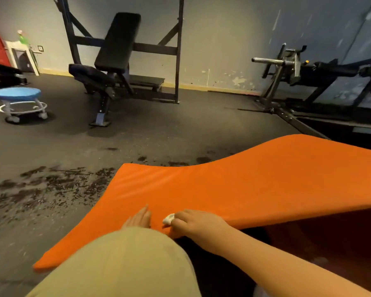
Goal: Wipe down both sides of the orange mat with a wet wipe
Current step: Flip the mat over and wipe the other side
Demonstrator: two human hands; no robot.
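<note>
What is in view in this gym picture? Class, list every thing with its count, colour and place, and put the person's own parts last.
floor: one, dark grey, darker patches at left.
mat: one, orange, on the floor in front, right part lifted.
wipe: one, white, bunched, on the mat's near part.
bench: one, black, far middle.
stool: one, blue seat, white frame, far left.
weight machine: one, black, far right.
trouser leg: one, beige, bottom middle.
left grip: one, bare hand, flat on the mat.
right grip: one, bare hand, holding the wipe.
</note>
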